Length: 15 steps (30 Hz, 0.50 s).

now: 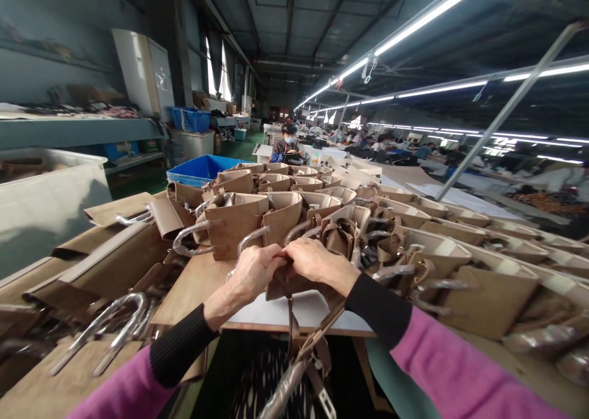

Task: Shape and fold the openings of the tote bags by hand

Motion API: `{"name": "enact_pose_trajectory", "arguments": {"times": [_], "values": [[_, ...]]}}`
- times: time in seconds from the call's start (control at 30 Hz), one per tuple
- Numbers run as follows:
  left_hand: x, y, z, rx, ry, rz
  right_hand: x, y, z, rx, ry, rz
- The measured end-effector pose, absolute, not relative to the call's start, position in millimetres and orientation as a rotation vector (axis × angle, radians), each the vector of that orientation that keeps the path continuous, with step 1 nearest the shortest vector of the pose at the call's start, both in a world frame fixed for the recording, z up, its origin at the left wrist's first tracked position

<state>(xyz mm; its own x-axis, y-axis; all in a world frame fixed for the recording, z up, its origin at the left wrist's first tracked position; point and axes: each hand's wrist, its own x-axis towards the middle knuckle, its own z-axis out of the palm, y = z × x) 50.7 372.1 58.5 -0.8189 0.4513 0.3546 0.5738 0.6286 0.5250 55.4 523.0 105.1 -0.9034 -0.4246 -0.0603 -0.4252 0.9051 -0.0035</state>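
My left hand [258, 270] and my right hand [315, 262] meet at the top of a tan handbag [275, 289] near the table's front edge. The fingers of both are closed in a pinch on the bag's upper part; the exact spot under the fingertips is hidden. Below my hands, a brown strap with a metal buckle [326, 400] and a plastic-wrapped handle [288, 391] hang over the edge. A white sheet [304, 308] lies beneath the bag. Just beyond stands another tan handbag [239, 222] with a plastic-wrapped handle.
Rows of tan handbags [490, 299] stand on the right and behind. More bags [110, 265] lie stacked on the left. A blue bin [197, 170] stands behind them, a white tub [50, 204] at far left. A person [288, 146] sits farther back. A metal pole [506, 112] slants at right.
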Motion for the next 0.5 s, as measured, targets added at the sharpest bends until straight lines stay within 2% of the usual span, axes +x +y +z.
{"name": "enact_pose_trajectory", "arguments": {"times": [0.1,0.23,0.27,0.3,0.4,0.5], "values": [[69.5,371.3,72.0,-0.746,-2.598,-0.979,68.4,533.1,114.8,-0.625,3.047,-0.091],[99.2,347.1,86.1,-0.563,-2.208,-1.196,90.4,571.4,131.1,-0.631,3.082,-0.382],[105.6,340.2,82.8,-0.490,-2.158,-1.241,96.1,583.5,132.2,-0.620,3.107,-0.534],[111.0,334.4,75.6,-0.404,-2.165,-1.288,101.5,595.2,131.1,-0.596,3.114,-0.844],[118.1,327.5,34.5,-0.197,-2.434,-1.560,115.2,621.7,115.6,-0.482,3.110,-1.578],[114.5,335.5,-10.5,-0.096,-2.602,-2.236,125.7,628.5,93.1,-0.373,3.140,-1.892]]}}
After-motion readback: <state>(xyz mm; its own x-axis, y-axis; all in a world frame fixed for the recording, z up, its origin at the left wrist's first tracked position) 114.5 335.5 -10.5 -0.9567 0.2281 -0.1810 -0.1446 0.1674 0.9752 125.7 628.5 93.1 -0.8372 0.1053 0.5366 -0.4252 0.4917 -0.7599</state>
